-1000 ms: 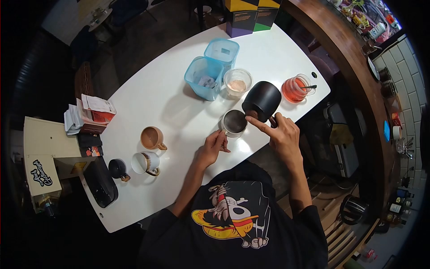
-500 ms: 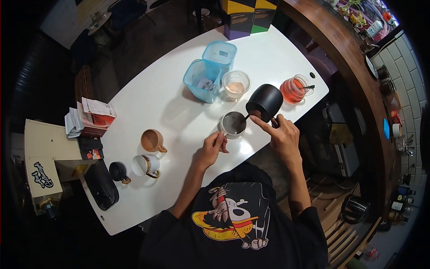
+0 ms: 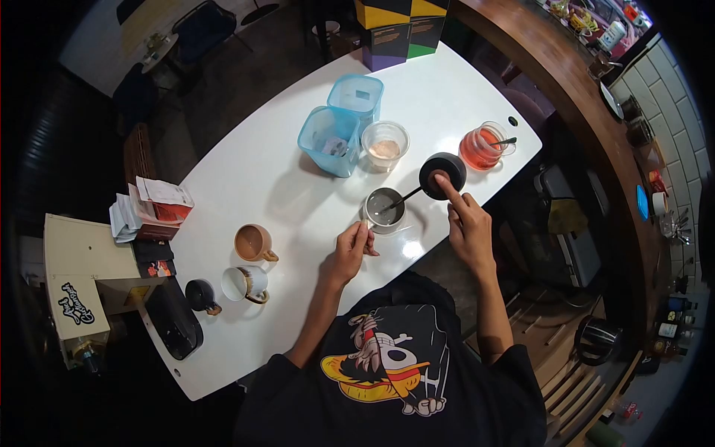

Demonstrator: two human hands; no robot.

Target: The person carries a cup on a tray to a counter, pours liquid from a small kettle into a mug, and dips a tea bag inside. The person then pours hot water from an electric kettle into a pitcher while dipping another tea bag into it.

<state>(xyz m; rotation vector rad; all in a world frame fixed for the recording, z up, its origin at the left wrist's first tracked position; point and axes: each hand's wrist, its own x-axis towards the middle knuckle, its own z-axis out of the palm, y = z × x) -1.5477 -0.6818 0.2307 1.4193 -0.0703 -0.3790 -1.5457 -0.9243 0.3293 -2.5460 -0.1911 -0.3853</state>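
A small cup (image 3: 385,211) with dark liquid inside stands near the table's front edge, and my left hand (image 3: 353,249) pinches its handle. My right hand (image 3: 468,223) grips a black kettle (image 3: 442,176) to the right of the cup, the index finger on its lid. The kettle's thin spout reaches over the cup. Behind the cup is a clear container (image 3: 385,147) of pale powder, beside two blue plastic containers (image 3: 328,141). A glass jug (image 3: 480,147) of red liquid with a spoon stands behind the kettle.
On the left of the white table (image 3: 298,216) are a brown mug (image 3: 253,242), a white mug (image 3: 244,284), a small black cup (image 3: 199,295) and a holder with papers (image 3: 158,207). Black boxes (image 3: 387,41) stand at the far end. A wooden counter (image 3: 573,89) curves along the right.
The kettle has tilted back to a more upright pose, its spout now showing clearly over the cup. My left hand still holds the cup's handle. The whole view has shifted slightly.
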